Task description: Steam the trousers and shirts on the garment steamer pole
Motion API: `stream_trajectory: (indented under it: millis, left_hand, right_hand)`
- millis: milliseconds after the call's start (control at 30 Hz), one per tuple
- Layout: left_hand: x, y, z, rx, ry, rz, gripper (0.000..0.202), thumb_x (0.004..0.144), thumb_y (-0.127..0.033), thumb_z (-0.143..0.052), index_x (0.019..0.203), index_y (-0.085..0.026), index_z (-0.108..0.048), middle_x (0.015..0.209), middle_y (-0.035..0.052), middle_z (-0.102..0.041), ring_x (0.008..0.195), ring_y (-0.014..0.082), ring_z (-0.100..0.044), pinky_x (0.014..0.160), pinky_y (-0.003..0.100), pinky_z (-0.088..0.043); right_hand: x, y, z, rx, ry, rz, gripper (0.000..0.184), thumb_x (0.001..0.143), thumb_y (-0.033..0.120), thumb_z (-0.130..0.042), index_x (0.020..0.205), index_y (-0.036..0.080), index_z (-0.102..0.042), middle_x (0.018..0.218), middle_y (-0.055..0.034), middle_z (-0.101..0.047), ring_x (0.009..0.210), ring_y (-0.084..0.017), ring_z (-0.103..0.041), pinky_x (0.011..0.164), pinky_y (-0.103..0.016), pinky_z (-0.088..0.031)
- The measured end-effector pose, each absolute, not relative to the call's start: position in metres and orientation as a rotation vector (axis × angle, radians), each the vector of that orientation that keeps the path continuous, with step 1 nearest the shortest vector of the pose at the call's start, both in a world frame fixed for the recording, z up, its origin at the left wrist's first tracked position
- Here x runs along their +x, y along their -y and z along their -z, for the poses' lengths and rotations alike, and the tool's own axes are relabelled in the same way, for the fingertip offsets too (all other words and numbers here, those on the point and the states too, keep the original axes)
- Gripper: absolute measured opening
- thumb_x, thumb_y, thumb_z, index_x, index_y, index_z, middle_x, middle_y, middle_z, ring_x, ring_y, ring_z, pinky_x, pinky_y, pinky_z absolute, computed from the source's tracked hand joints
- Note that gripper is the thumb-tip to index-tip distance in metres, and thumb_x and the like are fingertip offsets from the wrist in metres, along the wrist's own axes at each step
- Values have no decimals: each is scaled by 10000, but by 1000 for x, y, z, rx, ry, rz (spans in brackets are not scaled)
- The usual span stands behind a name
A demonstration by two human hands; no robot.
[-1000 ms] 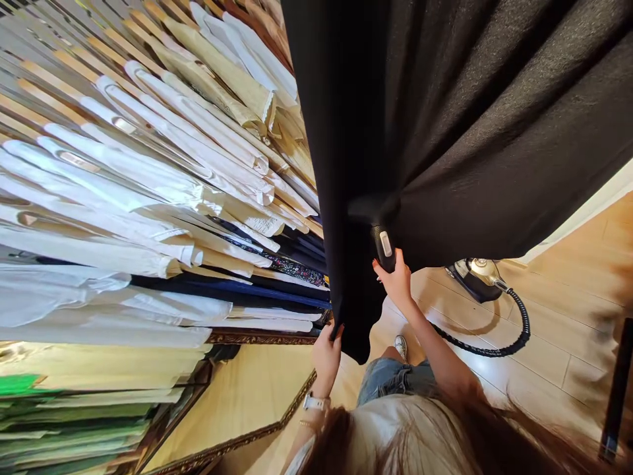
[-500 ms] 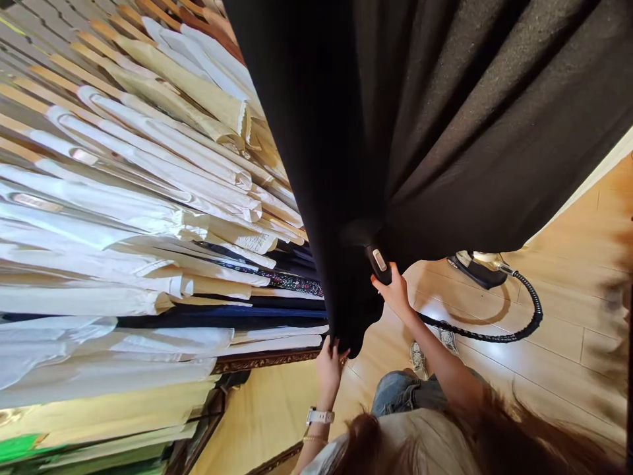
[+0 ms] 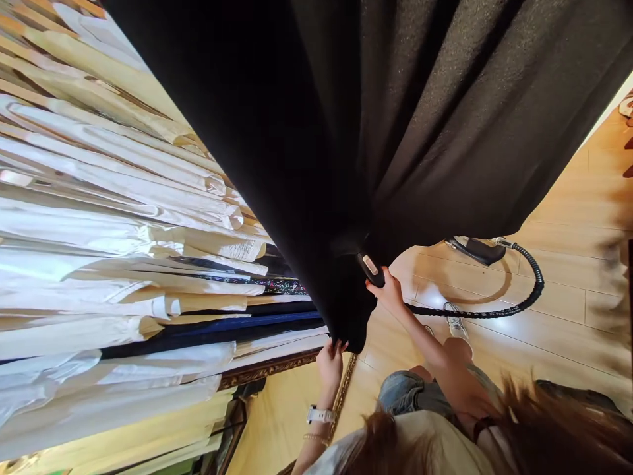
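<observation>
A large black garment (image 3: 395, 119) hangs in front of me and fills the upper middle of the view. My left hand (image 3: 330, 361) pinches its bottom hem and holds the cloth taut. My right hand (image 3: 388, 293) is wrapped round the black handle of a garment steamer head (image 3: 368, 264), which presses against the black fabric just above the hem. A black ribbed hose (image 3: 514, 300) runs from the handle across the floor to the steamer base (image 3: 477, 249).
A long rack of white and cream garments (image 3: 123, 231), with a few dark ones, hangs at the left. A gilt-framed mirror (image 3: 270, 369) leans below them. Wooden floorboards (image 3: 568, 284) spread out at the right, where my shoe (image 3: 453, 318) shows.
The view has swung left and down, so the black garment fills more of the frame. My left hand stays at the hem; my right hand and the steamer head sit slightly lower left.
</observation>
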State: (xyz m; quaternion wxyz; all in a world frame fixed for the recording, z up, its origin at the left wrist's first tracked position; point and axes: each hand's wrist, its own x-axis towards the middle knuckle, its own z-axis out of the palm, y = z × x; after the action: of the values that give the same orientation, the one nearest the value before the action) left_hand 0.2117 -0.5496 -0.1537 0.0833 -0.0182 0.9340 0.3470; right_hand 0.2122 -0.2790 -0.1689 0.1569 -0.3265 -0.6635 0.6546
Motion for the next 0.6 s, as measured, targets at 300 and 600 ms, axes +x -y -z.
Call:
stream_trajectory:
  millis: [300, 600]
  left_hand:
    - [200, 561, 155, -91, -2660, -1117, 442, 689, -575, -687, 814, -152, -707, 826, 135, -793, 889, 396, -799, 761, 408, -623]
    - [192, 581, 155, -192, -2571, -1306, 510, 601, -596, -815, 816, -148, -701, 847, 115, -780, 832, 364, -803, 828, 440, -647]
  right_hand:
    - [213, 291, 198, -958, 1930, -1890, 311, 791, 452, -710, 1025, 278, -603, 919, 2, -770, 861, -247, -737, 788, -342, -563]
    - [199, 308, 234, -861, 1961, -1936, 301, 777, 397, -723, 1025, 274, -606, 897, 16, -762, 819, -223, -724, 748, -301, -541]
